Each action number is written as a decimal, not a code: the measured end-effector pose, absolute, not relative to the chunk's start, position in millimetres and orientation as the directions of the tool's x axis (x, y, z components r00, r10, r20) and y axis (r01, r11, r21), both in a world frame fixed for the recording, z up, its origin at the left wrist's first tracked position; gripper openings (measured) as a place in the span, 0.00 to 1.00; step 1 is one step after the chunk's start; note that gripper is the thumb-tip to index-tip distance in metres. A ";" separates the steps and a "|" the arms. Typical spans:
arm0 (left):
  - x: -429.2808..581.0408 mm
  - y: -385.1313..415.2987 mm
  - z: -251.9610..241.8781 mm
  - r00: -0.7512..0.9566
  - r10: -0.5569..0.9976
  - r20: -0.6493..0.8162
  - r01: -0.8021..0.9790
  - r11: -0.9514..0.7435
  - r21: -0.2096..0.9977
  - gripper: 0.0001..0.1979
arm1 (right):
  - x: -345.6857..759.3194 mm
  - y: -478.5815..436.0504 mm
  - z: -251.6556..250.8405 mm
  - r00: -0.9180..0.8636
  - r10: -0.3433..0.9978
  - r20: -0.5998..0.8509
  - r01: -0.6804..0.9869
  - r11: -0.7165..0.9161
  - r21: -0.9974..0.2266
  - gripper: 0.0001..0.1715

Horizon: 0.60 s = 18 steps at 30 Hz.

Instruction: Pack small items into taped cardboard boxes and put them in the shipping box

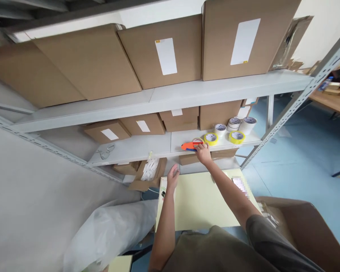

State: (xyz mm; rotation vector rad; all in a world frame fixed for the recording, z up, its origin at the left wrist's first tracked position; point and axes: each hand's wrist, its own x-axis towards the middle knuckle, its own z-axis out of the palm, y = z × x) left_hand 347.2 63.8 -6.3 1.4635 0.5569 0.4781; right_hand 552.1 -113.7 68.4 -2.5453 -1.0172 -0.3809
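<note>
My right hand (203,153) reaches to the front edge of the middle shelf (130,149), its fingers closed on an orange tape dispenser (189,146) with a blue part below. Just behind the dispenser lies a tape roll, partly hidden. To the right of my right hand are two yellow tape rolls (210,139) (236,137), with several white rolls (220,130) behind them. Over the left edge of the pale yellow table (204,204), my left hand (173,177) is raised with curled fingers apart, holding nothing.
Cardboard boxes (158,56) line the upper shelf, with smaller ones behind the rolls. Glasses (105,152) lie on the middle shelf's left. An open box of white items (150,170) stands below. A large carton (306,226) is at right, a white plastic bag (113,230) at left.
</note>
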 end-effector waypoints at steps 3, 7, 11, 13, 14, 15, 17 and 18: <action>336.6 69.9 -15.7 0.820 0.567 -0.073 0.057 0.046 0.997 0.29 | 513.5 -143.5 45.2 0.740 0.512 0.436 0.645 -0.725 -0.242 0.18; 322.3 63.5 -42.4 0.878 0.467 -0.108 0.090 0.061 0.994 0.30 | 455.6 -197.8 -6.2 0.827 0.415 0.379 0.525 -0.810 -0.260 0.15; 307.3 37.9 -66.7 0.911 0.386 -0.141 0.128 0.060 0.990 0.31 | 400.0 -260.2 -62.3 0.925 0.291 0.246 0.354 -0.895 -0.272 0.13; 301.1 23.6 -74.2 0.923 0.347 -0.169 0.158 0.059 0.986 0.32 | 378.5 -290.0 -87.7 0.959 0.232 0.161 0.269 -0.925 -0.267 0.13; 298.6 17.0 -77.3 0.925 0.335 -0.181 0.171 0.058 0.983 0.32 | 370.0 -304.0 -99.9 0.972 0.203 0.115 0.227 -0.938 -0.263 0.13; 296.5 10.8 -80.3 0.925 0.329 -0.189 0.181 0.055 0.982 0.33 | 363.1 -317.3 -111.7 0.982 0.176 0.069 0.188 -0.947 -0.260 0.14; 292.9 -0.9 -86.6 0.921 0.337 -0.193 0.193 0.036 0.981 0.33 | 353.6 -341.3 -134.7 0.992 0.123 -0.030 0.112 -0.961 -0.253 0.16; 291.2 -7.0 -90.0 0.919 0.346 -0.192 0.197 0.022 0.980 0.33 | 350.7 -352.1 -145.7 0.992 0.097 -0.085 0.074 -0.966 -0.248 0.17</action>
